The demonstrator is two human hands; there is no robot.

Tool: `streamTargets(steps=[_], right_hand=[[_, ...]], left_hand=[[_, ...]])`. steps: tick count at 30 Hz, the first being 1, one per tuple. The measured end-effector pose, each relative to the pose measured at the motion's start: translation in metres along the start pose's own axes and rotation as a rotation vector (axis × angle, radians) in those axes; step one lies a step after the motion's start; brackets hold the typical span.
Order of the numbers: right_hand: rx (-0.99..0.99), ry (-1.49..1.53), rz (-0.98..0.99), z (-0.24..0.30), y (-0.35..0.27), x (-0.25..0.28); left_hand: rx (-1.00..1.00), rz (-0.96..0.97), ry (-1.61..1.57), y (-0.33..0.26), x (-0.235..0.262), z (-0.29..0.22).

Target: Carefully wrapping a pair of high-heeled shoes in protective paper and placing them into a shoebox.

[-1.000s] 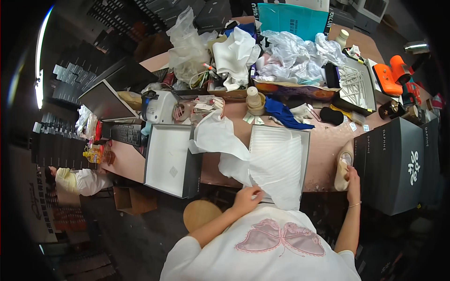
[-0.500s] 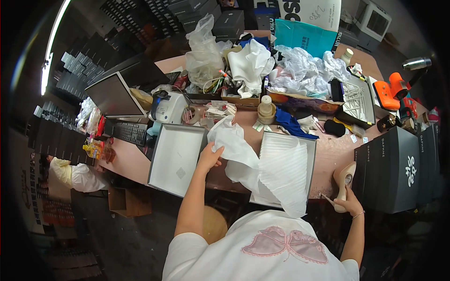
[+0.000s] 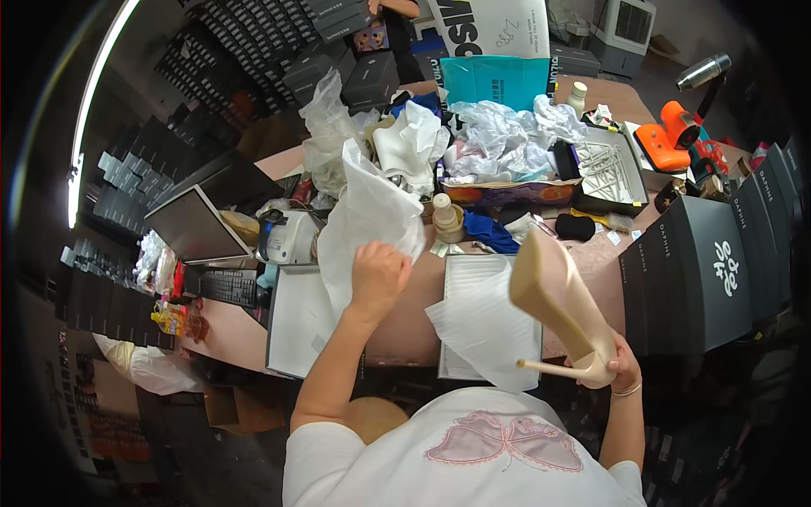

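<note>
L hand (image 3: 378, 272) clamps tissue paper (image 3: 367, 211); R hand (image 3: 621, 365) grips beige heel (image 3: 557, 304) raised.

A beige high-heeled shoe (image 3: 557, 308) with a thin stiletto heel is held up in the air by the right hand (image 3: 621, 365), which grips it at the heel end. The toe points up and away, the sole faces left, and the slim heel sticks out to the left. A large sheet of white tissue paper (image 3: 367, 221) is gripped near its lower edge by the left hand (image 3: 378, 275) and lifted, crumpled and billowing upward. Between the hands, an open white shoe box (image 3: 490, 291) lies flat on the bench, lined with more white tissue that spills over its near edge.
</note>
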State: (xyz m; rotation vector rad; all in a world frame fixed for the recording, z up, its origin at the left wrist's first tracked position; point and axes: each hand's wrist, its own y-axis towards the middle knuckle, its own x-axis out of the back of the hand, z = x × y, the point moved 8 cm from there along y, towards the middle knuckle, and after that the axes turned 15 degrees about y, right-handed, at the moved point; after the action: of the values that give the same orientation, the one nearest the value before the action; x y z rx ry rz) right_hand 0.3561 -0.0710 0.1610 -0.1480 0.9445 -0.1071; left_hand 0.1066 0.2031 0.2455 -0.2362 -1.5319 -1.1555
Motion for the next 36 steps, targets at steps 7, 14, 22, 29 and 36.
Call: streamTargets(steps=[7,14,22,29,36], right_hand=[[-0.313,0.165,0.378,-0.072,0.068,-0.086],[-0.651,0.478,0.605,-0.143,0.127,-0.168],[-0.64,-0.204,0.342,-0.191,0.157,-0.116],[-0.655,-0.114,0.52,-0.13,0.123,-0.108],[-0.433,0.103,0.573,-0.081,0.118,-0.134]], left_hand=[[0.244,0.209,0.128,-0.073,0.053,0.052],[0.311,0.406,0.085,-0.168,0.081,0.047],[0.658,0.194,0.252,-0.224,0.13,0.099],[0.322,-0.023,0.221,-0.131,0.127,0.107],[-0.012,0.102,-0.117,-0.04,0.168,0.043]])
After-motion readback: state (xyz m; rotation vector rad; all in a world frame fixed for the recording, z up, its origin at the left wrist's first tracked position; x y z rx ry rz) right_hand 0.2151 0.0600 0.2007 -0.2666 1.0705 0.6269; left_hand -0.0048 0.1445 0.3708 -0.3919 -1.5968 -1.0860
